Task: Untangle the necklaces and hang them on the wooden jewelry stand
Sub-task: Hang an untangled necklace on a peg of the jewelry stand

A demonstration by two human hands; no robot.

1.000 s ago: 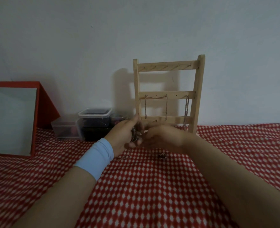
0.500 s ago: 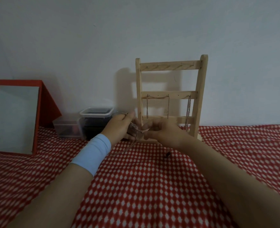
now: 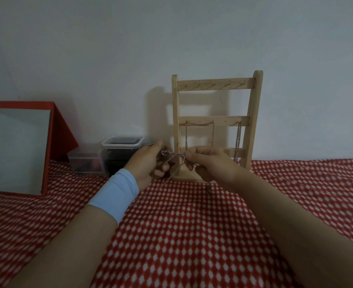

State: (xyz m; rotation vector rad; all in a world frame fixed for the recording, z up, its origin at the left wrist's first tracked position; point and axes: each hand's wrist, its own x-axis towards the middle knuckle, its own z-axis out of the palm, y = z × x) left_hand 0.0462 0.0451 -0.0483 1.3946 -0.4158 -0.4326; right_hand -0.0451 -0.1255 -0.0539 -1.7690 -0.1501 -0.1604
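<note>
Tangled necklaces (image 3: 174, 155) taut btwn L fingers (image 3: 160, 169) & R fingers (image 3: 192, 155), both pinching them

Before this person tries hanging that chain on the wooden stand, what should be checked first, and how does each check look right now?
1. Grip: left hand and right hand both pinch the tangled chains: ok.
2. Tangle undone: strands bunch and cross between the hands: not ok.
3. Wooden stand upright on the cloth: ok.
4. Free pegs: top rail is bare: ok.
5. Hung chains on the middle rail clear of the right hand: cannot tell.
</note>
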